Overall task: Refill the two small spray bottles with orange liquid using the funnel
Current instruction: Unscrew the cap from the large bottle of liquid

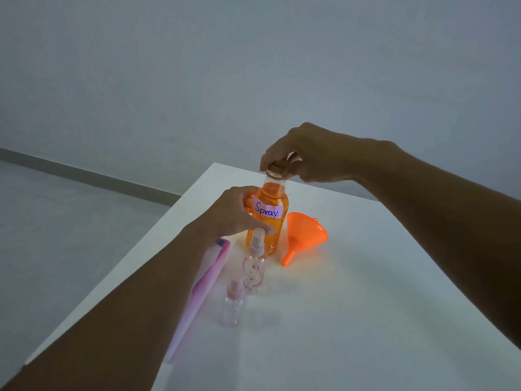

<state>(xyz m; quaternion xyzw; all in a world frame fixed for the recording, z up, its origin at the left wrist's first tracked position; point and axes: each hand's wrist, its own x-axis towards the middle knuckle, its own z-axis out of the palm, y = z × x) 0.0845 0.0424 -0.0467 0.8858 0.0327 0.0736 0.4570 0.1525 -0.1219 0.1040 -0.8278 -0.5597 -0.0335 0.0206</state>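
The left hand (236, 213) wraps the tall clear bottle of orange liquid (267, 218) labelled "Spray", upright on the white table (366, 306), while the right hand (304, 156) pinches its gold screw cap (275, 171). To open it cleanly, I'd hold the body firm, twisting only the cap. The orange plastic funnel (306, 235) lies beside it, the two small clear spray bottles (255, 266) just in front, still capped.

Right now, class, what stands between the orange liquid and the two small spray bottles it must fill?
The gold cap, gripped by the right hand, is on the big bottle; the taller spray bottle and the shorter spray bottle wear pump tops.
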